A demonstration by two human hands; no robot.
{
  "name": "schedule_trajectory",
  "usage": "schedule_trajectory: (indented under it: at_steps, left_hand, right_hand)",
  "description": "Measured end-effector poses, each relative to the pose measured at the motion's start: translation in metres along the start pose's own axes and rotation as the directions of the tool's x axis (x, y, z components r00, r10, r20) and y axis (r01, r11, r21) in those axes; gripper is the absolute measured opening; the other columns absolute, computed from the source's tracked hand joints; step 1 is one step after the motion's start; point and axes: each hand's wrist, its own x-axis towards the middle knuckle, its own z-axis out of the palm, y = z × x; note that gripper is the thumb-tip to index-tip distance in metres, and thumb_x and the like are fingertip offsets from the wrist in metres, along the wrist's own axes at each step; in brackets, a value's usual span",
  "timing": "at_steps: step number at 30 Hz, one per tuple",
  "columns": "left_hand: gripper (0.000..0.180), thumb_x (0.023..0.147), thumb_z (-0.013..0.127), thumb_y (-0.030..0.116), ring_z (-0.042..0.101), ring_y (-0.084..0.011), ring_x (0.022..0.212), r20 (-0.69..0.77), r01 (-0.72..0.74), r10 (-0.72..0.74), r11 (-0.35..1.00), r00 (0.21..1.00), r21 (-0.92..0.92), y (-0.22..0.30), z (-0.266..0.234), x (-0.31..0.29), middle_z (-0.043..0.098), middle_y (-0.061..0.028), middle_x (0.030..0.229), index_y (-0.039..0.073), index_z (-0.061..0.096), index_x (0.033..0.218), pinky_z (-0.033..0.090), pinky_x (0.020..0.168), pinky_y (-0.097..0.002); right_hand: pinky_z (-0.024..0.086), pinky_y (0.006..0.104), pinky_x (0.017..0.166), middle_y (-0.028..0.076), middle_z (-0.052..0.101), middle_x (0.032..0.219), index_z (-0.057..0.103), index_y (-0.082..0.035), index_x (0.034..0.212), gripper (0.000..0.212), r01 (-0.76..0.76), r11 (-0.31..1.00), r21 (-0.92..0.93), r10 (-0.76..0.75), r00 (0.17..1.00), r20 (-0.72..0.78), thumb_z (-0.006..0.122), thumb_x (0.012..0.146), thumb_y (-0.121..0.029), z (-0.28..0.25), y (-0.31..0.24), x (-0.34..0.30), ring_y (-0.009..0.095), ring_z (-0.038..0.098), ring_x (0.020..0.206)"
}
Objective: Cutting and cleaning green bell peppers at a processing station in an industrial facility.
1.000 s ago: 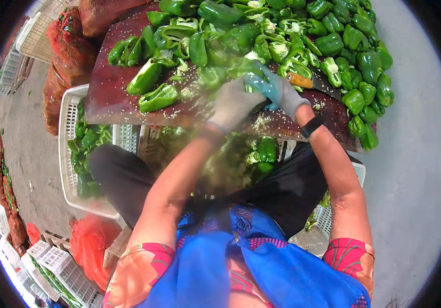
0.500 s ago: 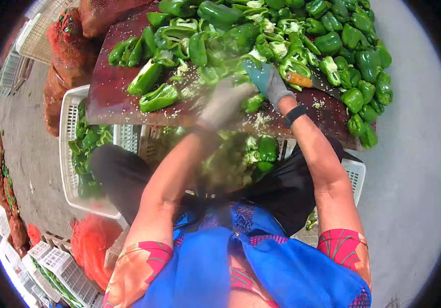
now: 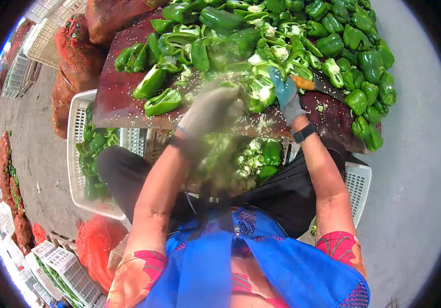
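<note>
Since half a second before, I watched the blurred left hand sweep pepper scraps off the tabletop, its grip unreadable, while the right hand clasped an orange-handled knife.

Grey glove, blue glove, black wristband, blue apron, patterned red sleeves

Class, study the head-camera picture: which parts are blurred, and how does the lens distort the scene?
Head view: the left hand is smeared by motion blur, while the right hand and green peppers stay sharp; the fisheye bends the dark board and white crate edges, with a black vignette at the rim.
</note>
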Motion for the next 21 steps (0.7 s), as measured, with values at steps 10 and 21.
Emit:
schedule_trajectory:
  at_steps: [10, 21]
  left_hand:
    - [0.019, 0.084, 0.067, 0.019, 0.064, -0.0307, 0.097, -0.093, 0.244, -0.357, 0.783, 0.929, -0.572, 0.018, 0.048, 0.029, 0.064, -0.0139, 0.112, 0.012, 0.070, 0.102, 0.054, 0.079, -0.0379]
    - [0.029, 0.091, 0.064, 0.036, 0.065, -0.0257, 0.074, -0.239, 0.196, 0.045, 0.433, 0.970, 0.880, 0.074, 0.063, 0.030, 0.061, -0.0060, 0.086, 0.025, 0.067, 0.118, 0.052, 0.056, -0.0395]
  right_hand:
    - [0.046, 0.0336, 0.108, 0.016, 0.058, 0.142, 0.057, 0.006, 0.137, 0.041, 0.001, 0.543, 0.839, 0.496, 0.807, -0.322, 0.040, 0.110, -0.020, -0.005, 0.063, -0.016, 0.021, 0.058, 0.127]
    - [0.048, 0.0339, 0.107, 0.016, 0.060, 0.137, 0.053, 0.011, 0.137, 0.036, 0.110, 0.373, 0.921, 0.487, 0.822, -0.295, 0.051, 0.105, -0.006, -0.098, 0.047, -0.032, 0.019, 0.057, 0.126]
